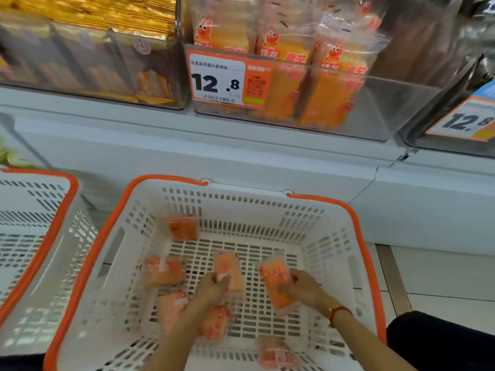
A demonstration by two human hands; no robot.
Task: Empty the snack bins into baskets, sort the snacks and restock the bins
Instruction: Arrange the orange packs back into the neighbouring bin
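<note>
Both forearms bare with no sleeves visible; a thin red cord bracelet [339,311] on the right wrist at lower right of the frame; dark clothing [439,344] at the lower right corner.

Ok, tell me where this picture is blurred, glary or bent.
Head view: motion blur smears both hands, left hand and right hand, and the orange snack packets in the white basket; the price tag reads sharply; glare washes the clear bin front; the wide lens bows the shelf edge and darkens the corners.
</note>
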